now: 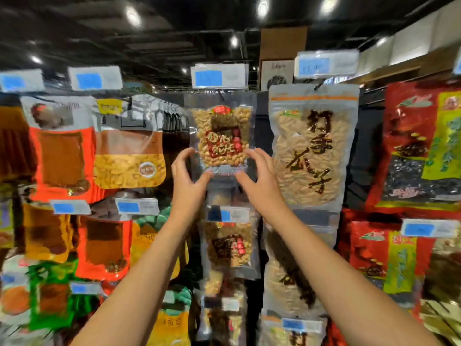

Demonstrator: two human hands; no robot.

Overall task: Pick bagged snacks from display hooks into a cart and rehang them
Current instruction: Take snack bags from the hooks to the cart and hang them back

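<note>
A clear bag of peanuts [222,136] with a red label hangs from a top display hook [220,94] at the centre of the rack. My left hand [188,178] pinches the bag's lower left corner, thumb under the bottom seam. My right hand [259,179] pinches the lower right corner the same way. Both arms reach up from below. Whether the bag's top hole sits on the hook is blurred.
A tall bag of seeds [313,146] hangs right of the peanuts. Orange bags [129,151] hang to the left, red bags [419,146] to the far right. More peanut bags [230,245] hang below. Price tags [218,77] sit above each hook.
</note>
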